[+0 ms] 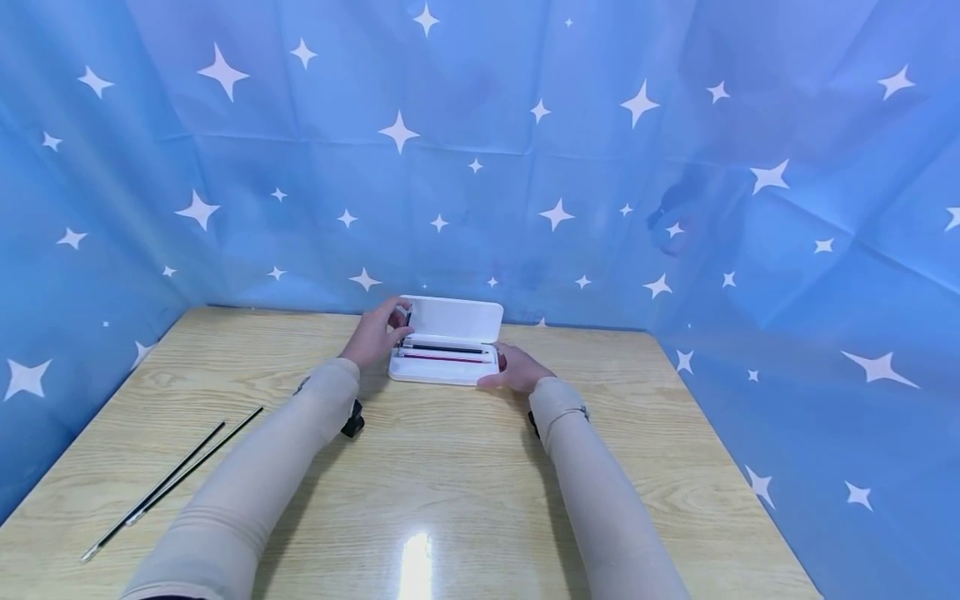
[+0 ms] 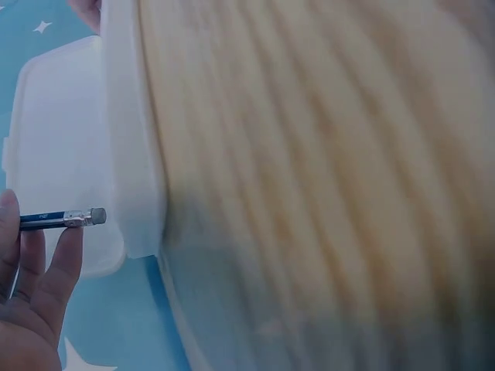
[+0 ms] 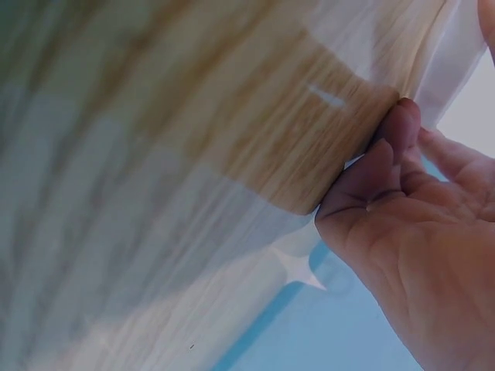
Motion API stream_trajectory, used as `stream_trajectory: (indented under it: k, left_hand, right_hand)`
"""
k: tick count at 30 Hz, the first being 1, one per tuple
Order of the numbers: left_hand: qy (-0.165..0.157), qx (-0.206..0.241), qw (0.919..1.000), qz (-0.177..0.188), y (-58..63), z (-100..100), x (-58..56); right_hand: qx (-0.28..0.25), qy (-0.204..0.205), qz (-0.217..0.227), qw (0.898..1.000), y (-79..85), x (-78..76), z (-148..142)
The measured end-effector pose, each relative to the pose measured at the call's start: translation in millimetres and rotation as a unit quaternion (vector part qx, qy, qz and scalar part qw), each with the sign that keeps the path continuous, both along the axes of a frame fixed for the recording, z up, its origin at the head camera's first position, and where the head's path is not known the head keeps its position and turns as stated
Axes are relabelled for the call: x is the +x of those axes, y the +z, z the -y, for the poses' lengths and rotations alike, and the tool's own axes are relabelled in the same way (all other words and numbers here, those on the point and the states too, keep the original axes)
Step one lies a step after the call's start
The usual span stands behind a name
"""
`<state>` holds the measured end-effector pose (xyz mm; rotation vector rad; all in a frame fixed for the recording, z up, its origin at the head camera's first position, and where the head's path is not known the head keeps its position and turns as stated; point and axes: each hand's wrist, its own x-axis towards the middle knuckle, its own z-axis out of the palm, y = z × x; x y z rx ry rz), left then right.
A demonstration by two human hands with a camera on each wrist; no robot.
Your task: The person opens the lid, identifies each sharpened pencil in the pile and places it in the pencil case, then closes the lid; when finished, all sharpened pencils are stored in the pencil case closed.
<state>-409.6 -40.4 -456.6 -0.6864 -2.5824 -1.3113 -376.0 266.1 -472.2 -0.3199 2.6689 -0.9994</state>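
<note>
A white pencil case [image 1: 431, 377] lies at the far middle of the table, its lid [image 1: 457, 319] tipped back against the blue cloth. Inside are a black pencil [image 1: 450, 349] and a red pencil [image 1: 446, 359]. At the case's left end my left hand [image 1: 373, 337] pinches a dark pencil [image 2: 48, 221] with a metal band and grey eraser. That pencil's eraser end sticks out past the fingertips over the case in the left wrist view. My right hand [image 1: 519, 372] grips the right end of the case, thumb at its front corner.
Two dark pencils [image 1: 161, 482] [image 1: 210, 455] lie side by side on the wooden table [image 1: 450, 467] at the left, near my left sleeve [image 1: 247, 483]. A blue star-patterned cloth [image 1: 480, 167] hangs behind the table and along its sides.
</note>
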Motion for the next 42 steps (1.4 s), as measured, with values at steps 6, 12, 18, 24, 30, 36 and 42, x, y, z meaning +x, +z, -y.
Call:
stream_trajectory:
  k: [6, 12, 18, 24, 30, 36, 42]
  left_hand:
    - [-0.001, -0.006, 0.9999, 0.014, -3.6, -2, -4.0]
    - [-0.007, -0.037, 0.9989, 0.026, -6.8, -4, -6.1]
    - [-0.007, -0.06, 0.9974, 0.04, -11.0, -3, -5.9]
    - [-0.013, -0.07, 0.996, 0.054, -11.8, -4, -3.8]
    - [-0.028, -0.069, 0.9963, 0.042, -13.0, -5, -4.4]
    - [-0.048, -0.057, 0.9963, 0.043, -11.8, -2, -4.0]
    - [-0.042, -0.053, 0.9971, 0.034, -8.4, 7, -2.7]
  right_hand:
    - [0.001, 0.007, -0.005, 1.0, 3.6, 0.5, 2]
    - [-0.013, 0.01, -0.001, 1.0, 5.9, 2.4, 1]
    - [-0.008, 0.008, -0.005, 1.0, 4.0, 4.2, 1]
    - [-0.015, 0.006, 0.005, 1.0, 2.2, 7.3, 3]
    - [-0.018, 0.012, 0.001, 1.0, 2.9, 8.2, 3]
    - [-0.014, 0.018, -0.004, 1.0, 4.7, 9.2, 2]
    - [-0.027, 0.018, -0.002, 0.999, 5.5, 9.2, 2]
